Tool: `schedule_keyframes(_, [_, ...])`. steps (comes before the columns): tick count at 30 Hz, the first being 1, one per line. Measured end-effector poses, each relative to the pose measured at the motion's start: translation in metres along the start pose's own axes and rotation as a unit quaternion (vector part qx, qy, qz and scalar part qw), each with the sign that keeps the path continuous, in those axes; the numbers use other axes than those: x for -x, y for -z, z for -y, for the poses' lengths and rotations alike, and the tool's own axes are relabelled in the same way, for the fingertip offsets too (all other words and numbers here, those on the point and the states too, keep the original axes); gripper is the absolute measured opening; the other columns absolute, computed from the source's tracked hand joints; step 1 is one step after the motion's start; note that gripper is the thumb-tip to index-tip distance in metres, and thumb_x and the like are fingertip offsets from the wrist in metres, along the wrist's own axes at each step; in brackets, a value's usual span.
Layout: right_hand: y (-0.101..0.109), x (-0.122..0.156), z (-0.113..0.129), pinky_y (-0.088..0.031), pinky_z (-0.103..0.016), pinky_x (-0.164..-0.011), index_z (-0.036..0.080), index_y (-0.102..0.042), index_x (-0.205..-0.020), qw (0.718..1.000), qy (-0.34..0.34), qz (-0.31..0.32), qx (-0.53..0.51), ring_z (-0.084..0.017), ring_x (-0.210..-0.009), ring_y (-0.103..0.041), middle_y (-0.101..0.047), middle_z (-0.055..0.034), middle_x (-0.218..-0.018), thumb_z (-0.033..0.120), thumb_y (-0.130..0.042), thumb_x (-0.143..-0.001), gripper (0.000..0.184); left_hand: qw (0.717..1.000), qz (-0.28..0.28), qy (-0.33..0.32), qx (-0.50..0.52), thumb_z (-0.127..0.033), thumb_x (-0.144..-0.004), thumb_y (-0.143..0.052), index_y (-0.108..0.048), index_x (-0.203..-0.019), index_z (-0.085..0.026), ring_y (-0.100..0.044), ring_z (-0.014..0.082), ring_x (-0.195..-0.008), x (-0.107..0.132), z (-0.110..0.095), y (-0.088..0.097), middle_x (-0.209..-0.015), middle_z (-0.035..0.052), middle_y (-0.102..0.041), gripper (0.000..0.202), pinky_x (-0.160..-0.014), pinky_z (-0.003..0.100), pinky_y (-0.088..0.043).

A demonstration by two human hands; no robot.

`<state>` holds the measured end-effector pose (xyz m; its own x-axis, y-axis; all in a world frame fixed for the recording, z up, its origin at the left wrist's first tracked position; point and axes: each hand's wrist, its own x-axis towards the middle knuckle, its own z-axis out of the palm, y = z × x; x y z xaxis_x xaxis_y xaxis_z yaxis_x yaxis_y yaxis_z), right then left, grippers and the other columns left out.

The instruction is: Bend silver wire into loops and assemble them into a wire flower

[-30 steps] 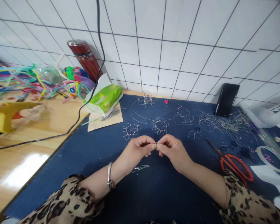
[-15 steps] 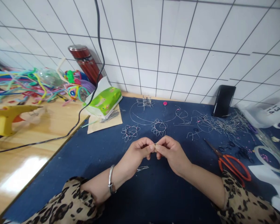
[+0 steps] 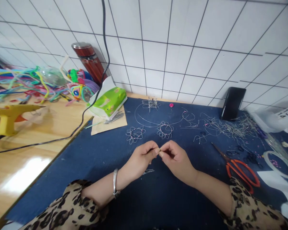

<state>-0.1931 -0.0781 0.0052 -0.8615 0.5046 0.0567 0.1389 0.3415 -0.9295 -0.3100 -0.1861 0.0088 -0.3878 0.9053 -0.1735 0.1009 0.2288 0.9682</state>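
My left hand [image 3: 144,157] and my right hand [image 3: 175,157] meet fingertip to fingertip over the dark blue mat [image 3: 172,207]. Both are closed in a pinch, thumbs against index fingers. Whatever lies between the fingertips is too small and hidden to make out. Just beyond them lie two flower-shaped wire rings with small pink beads, a left one [image 3: 135,134] and a right one [image 3: 165,130]. Below my left hand a pair of metal tweezers [image 3: 148,171] shows in part on the mat.
Orange-handled scissors [image 3: 242,172], tangled wire [image 3: 232,127] and a black phone [image 3: 232,103] are on the right. A green tissue pack [image 3: 110,102], a red flask [image 3: 91,62] and a yellow glue gun [image 3: 9,118] stand left. A black cable [image 3: 81,124] crosses there.
The fingers of my right hand have shifted slightly, with the lower ones tucked in more. Both hands stay together in a pinch. The view has moved slightly.
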Motion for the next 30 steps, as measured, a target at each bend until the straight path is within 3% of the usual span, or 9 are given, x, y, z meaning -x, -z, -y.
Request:
schedule_keyframes(4, [0.003, -0.003, 0.001, -0.042, -0.022, -0.063, 0.020, -0.053, -0.083, 1.000, -0.008, 0.027, 0.006, -0.009, -0.067, -0.050, -0.054, 0.0035, -0.074, 0.022, -0.052, -0.080, 0.004, 0.995, 0.062, -0.022, -0.078, -0.028, -0.085, -0.045, -0.051, -0.075, -0.016, -0.042, 0.0087, -0.058, -0.004, -0.007, 0.023, -0.064, -0.0040, -0.044, 0.017, -0.056, 0.021, -0.035])
schedule_keyframes(7, [0.005, -0.005, 0.001, -0.043, -0.023, -0.066, 0.021, -0.055, -0.086, 0.999, -0.012, 0.035, 0.034, -0.009, -0.070, -0.052, -0.056, 0.0031, -0.077, 0.024, -0.053, -0.081, 0.007, 0.980, 0.056, -0.045, -0.187, -0.026, -0.084, -0.044, -0.054, -0.075, -0.016, -0.046, 0.0099, -0.062, -0.007, -0.012, 0.049, -0.068, -0.0023, -0.050, 0.016, -0.059, 0.022, -0.036])
schedule_keyframes(11, [0.003, -0.004, 0.000, -0.041, -0.022, -0.067, 0.021, -0.058, -0.077, 0.988, 0.041, 0.094, 0.118, -0.009, -0.071, -0.052, -0.056, 0.0028, -0.077, 0.019, -0.054, -0.081, 0.006, 0.955, 0.089, -0.047, -0.279, -0.020, -0.083, -0.042, -0.056, -0.074, -0.016, -0.049, 0.0105, -0.062, -0.009, -0.010, 0.069, -0.068, -0.0015, -0.055, 0.017, -0.060, 0.021, -0.036])
schedule_keyframes(17, [-0.007, 0.004, -0.007, -0.040, -0.028, -0.075, 0.020, -0.062, -0.087, 0.932, 0.168, 0.202, 0.251, -0.013, -0.081, -0.051, -0.056, -0.0013, -0.084, 0.025, -0.057, -0.081, 0.009, 0.918, 0.118, -0.079, -0.369, -0.016, -0.081, -0.044, -0.060, -0.073, -0.017, -0.051, 0.0117, -0.063, -0.011, -0.004, 0.069, -0.067, -0.0006, -0.059, 0.018, -0.060, 0.021, -0.035])
schedule_keyframes(23, [-0.010, 0.007, -0.009, -0.038, -0.030, -0.071, 0.020, -0.060, -0.083, 0.898, 0.207, 0.210, 0.326, -0.014, -0.078, -0.047, -0.053, -0.0022, -0.083, 0.025, -0.052, -0.084, 0.009, 0.909, 0.088, -0.091, -0.397, -0.019, -0.079, -0.047, -0.060, -0.076, -0.020, -0.054, 0.0128, -0.063, -0.010, 0.000, 0.065, -0.068, -0.0010, -0.061, 0.013, -0.060, 0.022, -0.036])
schedule_keyframes(30, [-0.012, 0.007, -0.009, -0.037, -0.031, -0.068, 0.017, -0.054, -0.075, 0.874, 0.218, 0.214, 0.379, -0.015, -0.073, -0.044, -0.051, -0.0032, -0.080, 0.020, -0.045, -0.086, 0.015, 0.857, 0.031, -0.091, -0.506, -0.022, -0.081, -0.047, -0.057, -0.076, -0.020, -0.057, 0.0169, -0.065, -0.006, 0.002, 0.055, -0.070, 0.0019, -0.062, 0.011, -0.057, 0.025, -0.035])
